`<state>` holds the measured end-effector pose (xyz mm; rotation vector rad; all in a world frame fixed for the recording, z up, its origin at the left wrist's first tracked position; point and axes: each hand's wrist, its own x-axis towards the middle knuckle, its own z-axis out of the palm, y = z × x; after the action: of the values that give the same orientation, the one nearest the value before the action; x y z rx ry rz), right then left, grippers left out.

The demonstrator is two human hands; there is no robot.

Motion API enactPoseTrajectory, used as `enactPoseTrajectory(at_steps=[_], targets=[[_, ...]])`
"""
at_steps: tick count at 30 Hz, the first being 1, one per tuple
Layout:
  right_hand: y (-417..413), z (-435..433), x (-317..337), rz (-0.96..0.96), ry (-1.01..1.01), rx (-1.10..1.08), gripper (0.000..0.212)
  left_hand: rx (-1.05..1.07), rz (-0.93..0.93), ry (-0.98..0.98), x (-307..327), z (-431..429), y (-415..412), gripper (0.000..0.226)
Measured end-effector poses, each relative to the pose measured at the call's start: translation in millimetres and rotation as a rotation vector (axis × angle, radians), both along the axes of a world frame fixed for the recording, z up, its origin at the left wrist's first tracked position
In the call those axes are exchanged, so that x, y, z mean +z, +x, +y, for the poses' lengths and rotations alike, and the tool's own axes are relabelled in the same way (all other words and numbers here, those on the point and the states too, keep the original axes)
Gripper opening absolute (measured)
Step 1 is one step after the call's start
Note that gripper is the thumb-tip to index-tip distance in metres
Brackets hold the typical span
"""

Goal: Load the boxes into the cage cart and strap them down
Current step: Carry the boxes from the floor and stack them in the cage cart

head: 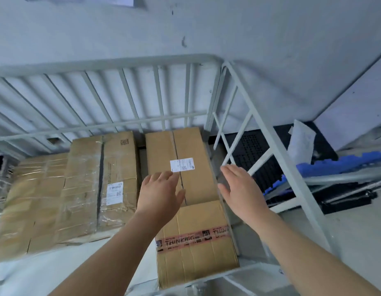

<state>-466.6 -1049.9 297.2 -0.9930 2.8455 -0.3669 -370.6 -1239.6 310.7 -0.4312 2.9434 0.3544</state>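
Observation:
A tall cardboard box [191, 150] with a white label and red printed tape stands inside the grey cage cart [112, 63], against its right side. My left hand [158, 195] hovers flat over the box's top face near the label, fingers straight. At the box's right edge my right hand [238, 189] is spread, fingers extended, holding nothing. Two more boxes stand to the left: a taped one [102, 180] with a white label and a wrapped one [31, 201].
The cart's barred back wall [142, 99] and right side frame [268, 133] enclose the boxes. Beyond the right frame lie a black perforated panel [251, 150], blue foam [343, 163] and metal tubes [345, 178] on the floor. A grey wall rises behind.

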Motion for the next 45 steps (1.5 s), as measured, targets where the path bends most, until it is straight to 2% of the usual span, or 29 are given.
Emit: enactPoseTrajectory(at_steps=[4,12,15,19,22,32,38,41,45], targets=[[42.1,29.7,61.4,0.123,-0.086,-0.124,0.034,-0.145,0.040,-0.041,58.7,20.1,21.1,0.048],[174.3,113.2,135.4,0.230,-0.125,-0.501,0.037,-0.497,0.128,-0.003,142.9,89.3,75.4,0.050],[236.3,150.6,154.9,0.215,-0.093,-0.679,0.039,-0.641,0.137,0.032,159.5,132.8,100.1,0.049],[323.4,206.9,165.9,0.266,0.005,-0.894,0.032,-0.851,0.152,0.029,165.6,204.6,134.6,0.046],[388.6,253.0,163.1,0.312,0.071,-1.085,0.035,-1.024,0.155,0.021,171.6,265.2,165.7,0.048],[621.6,389.6,166.3,0.218,0.107,-1.585,0.040,-1.511,0.189,0.015,169.3,478.3,324.6,0.050],[762.0,468.4,172.9,0.118,0.082,-1.834,0.041,-1.722,0.224,0.093,159.6,608.7,442.3,0.042],[822.3,496.5,171.0,0.092,0.062,-1.959,0.036,-1.821,0.205,0.115,160.6,660.3,495.1,0.041],[880.1,527.1,162.0,0.017,0.038,-2.106,0.041,-1.965,0.204,0.136,154.0,726.3,550.5,0.042]])
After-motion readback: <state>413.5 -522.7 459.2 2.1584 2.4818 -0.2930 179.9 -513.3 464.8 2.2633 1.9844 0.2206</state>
